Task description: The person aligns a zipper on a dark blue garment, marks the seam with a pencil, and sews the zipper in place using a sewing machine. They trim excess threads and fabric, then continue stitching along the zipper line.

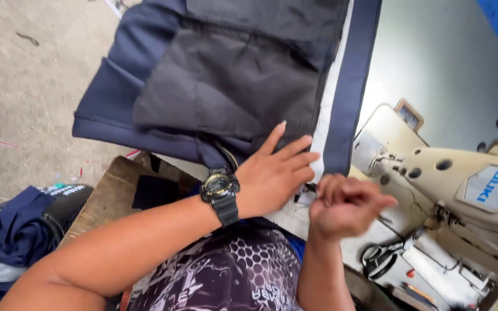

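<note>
Cloth: dark blue cloth (145, 86) lies spread out in front of the person, with one edge hanging over the table side toward the floor.
Dark patch: a grey-black piece (231, 80) lies on top of the blue cloth, with some folds in it.
Strip: a long blue strip (350, 86) runs beside a white edge, right of the dark patch.
Left hand: the left hand (275, 173) lies flat on the cloth, near the white edge. Its grip is open, fingers straight and close together, pressing down.
Watch: a black watch (220, 190) sits on the left wrist.
Right hand: the right hand (344, 204) is just beside the left hand, at the low end of the strip. Its grip is curled up, and it looks blurry. I cannot tell if it pinches the cloth.
Machine: a cream sewing machine (451, 178) stands to the right, on a pale table (433, 63).
Scissors: black scissors (378, 256) lie under the machine arm, near the right hand.
Floor: grey floor (24, 103) shows on the left, with a heap of blue cloth pieces (18, 230) low down.
</note>
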